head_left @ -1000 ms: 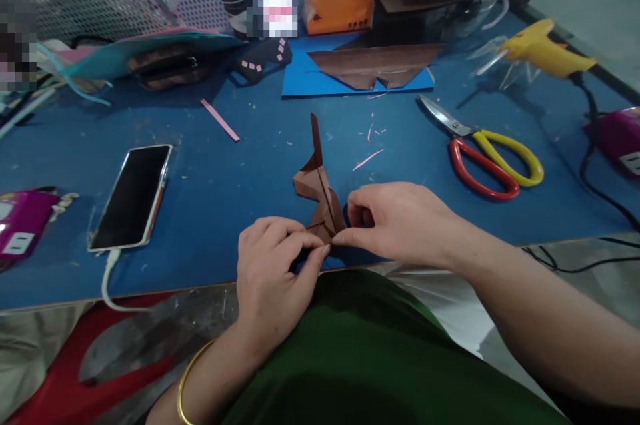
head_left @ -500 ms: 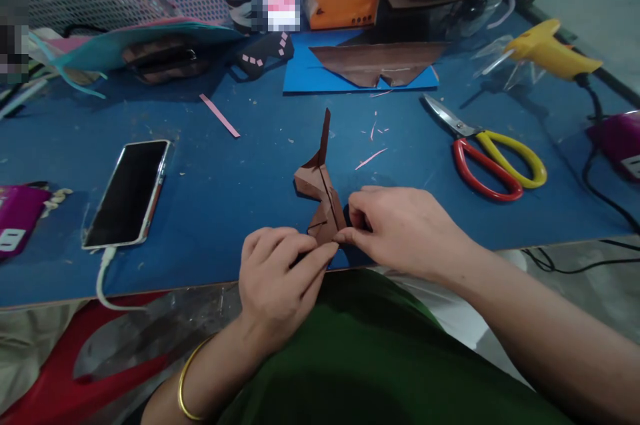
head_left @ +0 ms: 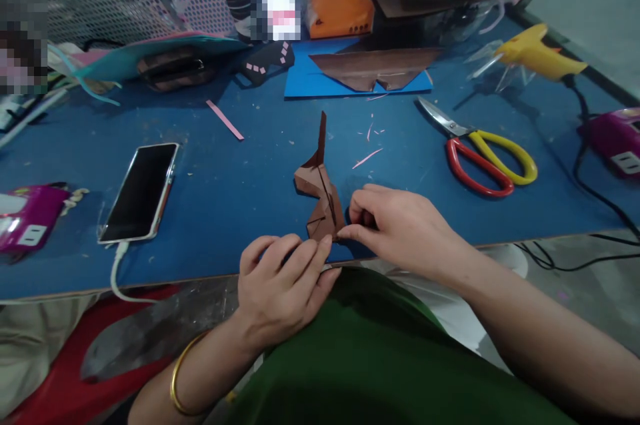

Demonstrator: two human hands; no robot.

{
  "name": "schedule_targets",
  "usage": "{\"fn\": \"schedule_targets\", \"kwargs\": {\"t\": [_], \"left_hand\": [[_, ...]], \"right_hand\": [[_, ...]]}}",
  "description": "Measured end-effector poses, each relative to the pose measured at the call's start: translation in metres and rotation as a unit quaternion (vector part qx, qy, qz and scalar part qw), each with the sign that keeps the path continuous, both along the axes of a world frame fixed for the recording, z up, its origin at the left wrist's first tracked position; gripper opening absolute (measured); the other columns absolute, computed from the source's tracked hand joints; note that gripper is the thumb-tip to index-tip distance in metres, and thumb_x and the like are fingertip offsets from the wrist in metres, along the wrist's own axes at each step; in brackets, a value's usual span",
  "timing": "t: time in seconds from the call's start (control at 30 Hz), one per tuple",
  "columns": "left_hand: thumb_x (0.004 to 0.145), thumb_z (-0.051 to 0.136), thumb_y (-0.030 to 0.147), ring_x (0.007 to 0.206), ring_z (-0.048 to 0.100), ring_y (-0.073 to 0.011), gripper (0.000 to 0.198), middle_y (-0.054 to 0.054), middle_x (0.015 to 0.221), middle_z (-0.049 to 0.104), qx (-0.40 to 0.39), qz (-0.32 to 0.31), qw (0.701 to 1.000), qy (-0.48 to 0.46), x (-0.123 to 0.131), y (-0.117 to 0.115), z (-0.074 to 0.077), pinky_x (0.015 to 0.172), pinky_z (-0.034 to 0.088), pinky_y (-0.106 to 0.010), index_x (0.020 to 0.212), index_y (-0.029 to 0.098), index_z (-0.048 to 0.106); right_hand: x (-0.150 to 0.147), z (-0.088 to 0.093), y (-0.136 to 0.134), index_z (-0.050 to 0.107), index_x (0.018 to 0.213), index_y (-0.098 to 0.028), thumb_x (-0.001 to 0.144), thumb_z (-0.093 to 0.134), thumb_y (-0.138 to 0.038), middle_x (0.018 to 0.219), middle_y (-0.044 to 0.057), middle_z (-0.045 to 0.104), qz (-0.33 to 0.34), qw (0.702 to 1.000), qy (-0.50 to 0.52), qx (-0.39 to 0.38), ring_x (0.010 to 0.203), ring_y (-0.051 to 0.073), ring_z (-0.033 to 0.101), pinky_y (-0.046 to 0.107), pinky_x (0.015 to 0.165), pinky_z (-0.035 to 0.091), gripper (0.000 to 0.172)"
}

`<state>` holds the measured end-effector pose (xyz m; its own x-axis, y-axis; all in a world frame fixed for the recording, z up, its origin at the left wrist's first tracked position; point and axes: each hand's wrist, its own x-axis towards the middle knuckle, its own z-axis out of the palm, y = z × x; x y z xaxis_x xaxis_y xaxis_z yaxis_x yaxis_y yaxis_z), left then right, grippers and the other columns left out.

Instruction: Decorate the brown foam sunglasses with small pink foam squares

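Note:
A folded brown paper piece (head_left: 326,201) stands at the table's near edge, with a narrow strip sticking up from its far end. My left hand (head_left: 285,281) is at its near end, index fingertip pressed on the paper and thumb lower, by the table edge. From the right, my right hand (head_left: 403,228) meets the same near corner, thumb tip on the paper and the other fingers curled in. Both hands hold the piece there; the fingertips partly hide this end.
Scissors (head_left: 487,151) and a yellow glue gun (head_left: 535,55) lie right. A charging phone (head_left: 140,191) is left, near a pink strip (head_left: 225,120). Pink scraps (head_left: 367,158) lie beyond my right hand. Behind are a brown paper cutout (head_left: 375,68) and a black mask-shaped piece (head_left: 263,65).
My left thumb has slid down off the paper's corner toward the table edge, apart from the index finger. My right hand has barely moved. The view has shifted slightly.

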<state>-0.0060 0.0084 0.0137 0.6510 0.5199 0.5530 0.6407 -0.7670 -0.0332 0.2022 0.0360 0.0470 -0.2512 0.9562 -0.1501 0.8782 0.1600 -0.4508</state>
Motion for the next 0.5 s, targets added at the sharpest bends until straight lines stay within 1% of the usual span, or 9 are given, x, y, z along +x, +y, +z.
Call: {"fn": "schedule_targets", "kwargs": {"t": [0.1,0.2,0.3,0.4,0.5], "left_hand": [[0.081,0.072,0.029,0.081,0.063,-0.02,0.03,0.0,0.085,0.075,0.015,0.011,1.0,-0.006,0.0,-0.001,-0.003,0.08,0.04,-0.038,0.109,0.021,0.07],[0.079,0.073,0.028,0.081,0.065,-0.0211,0.03,-0.001,0.084,0.076,0.019,0.018,1.0,-0.018,-0.003,-0.002,-0.007,0.08,0.04,-0.039,0.108,0.021,0.071],[0.079,0.073,0.033,0.08,0.065,-0.0216,0.03,-0.001,0.084,0.077,0.042,0.031,0.998,-0.035,-0.005,-0.005,-0.011,0.079,0.04,-0.038,0.107,0.023,0.071],[0.08,0.072,0.039,0.079,0.064,-0.0214,0.035,-0.002,0.086,0.077,0.077,0.05,0.995,-0.046,-0.003,-0.01,-0.014,0.079,0.041,-0.038,0.111,0.022,0.071],[0.081,0.07,0.04,0.083,0.063,-0.0207,0.038,-0.002,0.093,0.078,0.079,0.038,0.996,-0.036,0.005,-0.014,-0.017,0.081,0.04,-0.037,0.113,0.019,0.071]], "right_hand": [[-0.001,-0.003,-0.004,0.058,0.078,-0.02,0.086,0.066,-0.033,0.079,-0.002,0.058,-0.001,1.0,-0.004,0.014,0.063,0.011,0.047,0.026,0.055,0.025,0.018],[-0.003,-0.005,-0.006,0.058,0.08,-0.019,0.087,0.066,-0.028,0.081,-0.001,0.059,0.009,0.999,-0.021,0.031,0.066,0.013,0.048,0.027,0.06,0.027,0.014],[-0.004,-0.006,-0.006,0.057,0.081,-0.018,0.088,0.064,-0.026,0.084,-0.001,0.059,0.018,0.999,-0.018,0.042,0.07,0.013,0.05,0.028,0.064,0.029,0.013],[-0.003,-0.005,-0.004,0.057,0.081,-0.019,0.087,0.065,-0.028,0.082,-0.002,0.059,0.011,0.999,-0.009,0.029,0.067,0.012,0.048,0.027,0.061,0.028,0.014],[-0.001,-0.003,-0.001,0.058,0.079,-0.02,0.086,0.065,-0.03,0.08,-0.002,0.059,0.004,1.0,-0.006,0.008,0.064,0.012,0.046,0.026,0.056,0.026,0.014]]}}
